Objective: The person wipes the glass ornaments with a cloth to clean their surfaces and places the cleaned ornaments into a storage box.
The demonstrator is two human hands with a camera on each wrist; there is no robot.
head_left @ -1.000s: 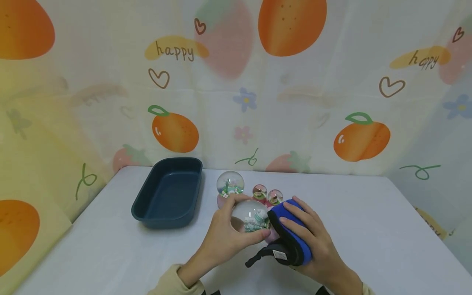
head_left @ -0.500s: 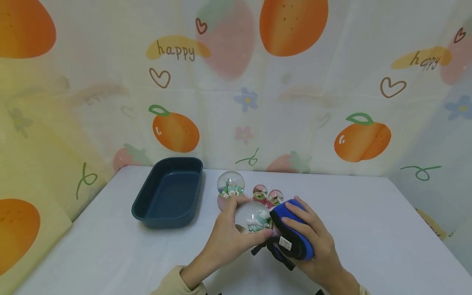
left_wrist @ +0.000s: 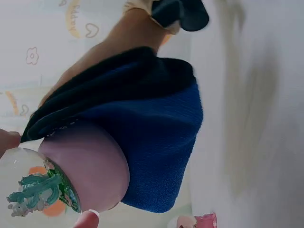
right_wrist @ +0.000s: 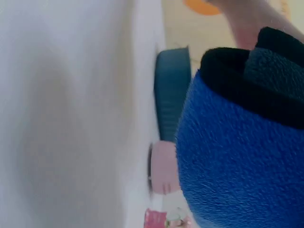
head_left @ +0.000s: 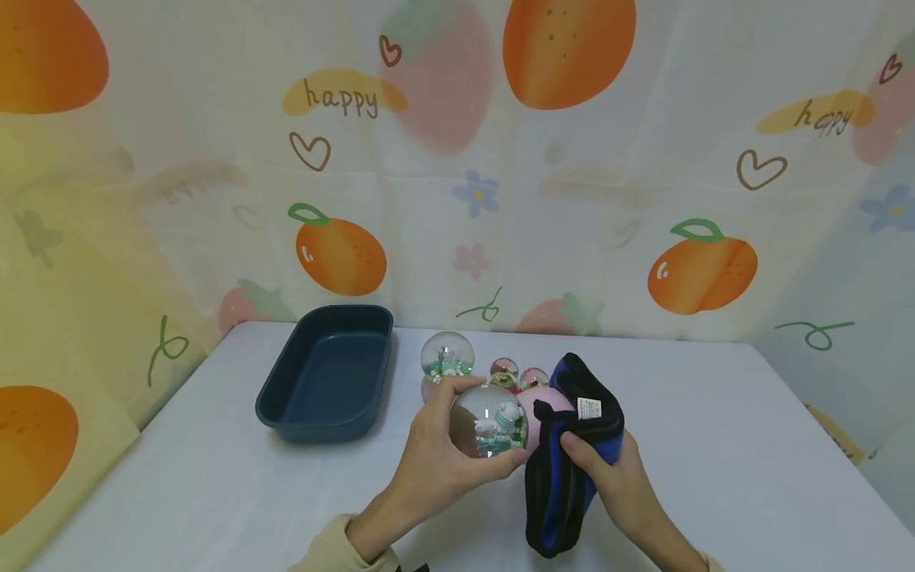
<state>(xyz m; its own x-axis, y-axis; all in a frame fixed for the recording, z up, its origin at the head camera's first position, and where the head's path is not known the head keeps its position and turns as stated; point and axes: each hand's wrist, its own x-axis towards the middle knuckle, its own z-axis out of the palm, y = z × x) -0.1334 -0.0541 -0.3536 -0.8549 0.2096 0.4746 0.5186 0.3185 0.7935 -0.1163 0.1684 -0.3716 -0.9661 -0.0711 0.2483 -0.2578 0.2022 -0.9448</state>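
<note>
My left hand grips a snow globe by its clear ball, thumb below and fingers above, with the globe tipped sideways. Its pink base points to the right, and small teal and white figures show inside. A blue cloth with black edging is in my right hand, whose thumb pinches it from the near side. The cloth lies against the pink base; in the left wrist view its blue fleecy face wraps part of that base. The right hand's other fingers are hidden behind the cloth.
Behind the hands stand another snow globe with a pink base and two small globes, one left and one right. A deep dark-blue tray sits on the white table at the left. A printed curtain hangs behind.
My right hand has turned over and refolded the cloth, so its thumb and the black inner side now show. More of the pink base is uncovered. The left hand keeps its grip, nearly in place.
</note>
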